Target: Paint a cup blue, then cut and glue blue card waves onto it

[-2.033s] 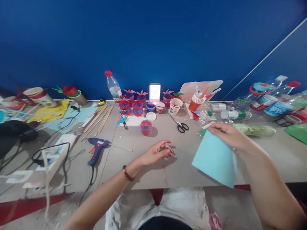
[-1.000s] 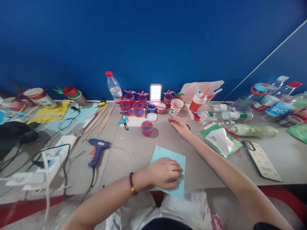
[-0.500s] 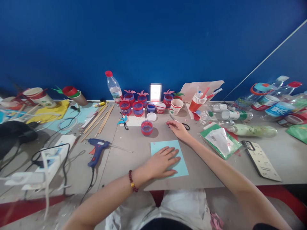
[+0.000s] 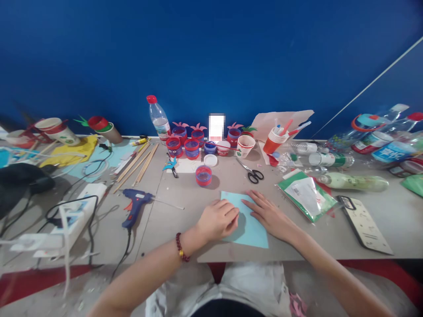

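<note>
A sheet of light blue paper [image 4: 243,229] lies near the table's front edge, right in front of me. My left hand [image 4: 220,220], with a dark red bead bracelet at the wrist, rests over the sheet's left part. Its fingers are curled inward, and what they hold, if anything, is hidden. On the sheet's right side lies my right hand [image 4: 269,215], open, with its fingers stretched out. Black-handled scissors [image 4: 253,171] sit beyond the paper. A small red and purple ring-shaped cup [image 4: 203,176] stands to their left.
Left of my hands lie a blue glue gun [image 4: 135,204], wooden sticks [image 4: 145,163] and a power strip [image 4: 77,215]. Decorated cups [image 4: 191,149] line the blue wall. Plastic bottles [image 4: 330,159], a green packet [image 4: 307,196] and a phone [image 4: 365,224] lie on the right.
My right hand has come back from the scissors onto the paper's right side. My left hand's flat fingers have curled in. The paper appears slightly farther right.
</note>
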Demonstrator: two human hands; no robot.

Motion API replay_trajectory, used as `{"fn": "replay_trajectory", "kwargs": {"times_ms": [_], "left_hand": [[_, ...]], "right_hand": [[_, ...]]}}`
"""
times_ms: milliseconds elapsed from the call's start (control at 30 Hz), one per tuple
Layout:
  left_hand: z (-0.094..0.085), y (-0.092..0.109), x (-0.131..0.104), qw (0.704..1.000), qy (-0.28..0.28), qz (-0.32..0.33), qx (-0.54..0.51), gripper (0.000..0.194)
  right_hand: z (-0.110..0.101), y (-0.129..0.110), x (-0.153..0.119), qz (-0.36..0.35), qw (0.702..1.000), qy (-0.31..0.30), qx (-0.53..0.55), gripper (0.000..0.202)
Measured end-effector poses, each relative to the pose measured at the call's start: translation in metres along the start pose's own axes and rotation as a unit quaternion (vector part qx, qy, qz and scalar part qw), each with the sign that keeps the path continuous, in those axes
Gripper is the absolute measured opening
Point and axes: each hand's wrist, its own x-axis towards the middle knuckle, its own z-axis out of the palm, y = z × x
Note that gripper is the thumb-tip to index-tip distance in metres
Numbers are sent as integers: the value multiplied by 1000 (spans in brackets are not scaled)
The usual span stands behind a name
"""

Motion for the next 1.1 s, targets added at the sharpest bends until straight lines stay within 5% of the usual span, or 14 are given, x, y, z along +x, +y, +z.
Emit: {"fn": "replay_trajectory", "kwargs": {"times_ms": [200,367,633,900,1000,1100], "left_hand": [[-9,-14,8,990,-14,-142,-2,34],[2,-14,10,983,-115,-133,47,65],[3,2,-18,978,-205,-44,-6,80],[-45,12,-42,945,-265,42,-188,62],[-52,2,-30,949,-248,7,-197,47],[-40,-14,-16,969,-217,-73,-95,52]], "right_hand": [[3,45,-74,73,995,42,-54,55],[24,56,-107,159,981,101,-48,42],[37,34,-90,226,966,120,-33,52],[42,38,-82,219,967,121,-36,50],[45,38,-77,197,973,117,-35,47],[45,35,-69,174,977,115,-42,45]]}}
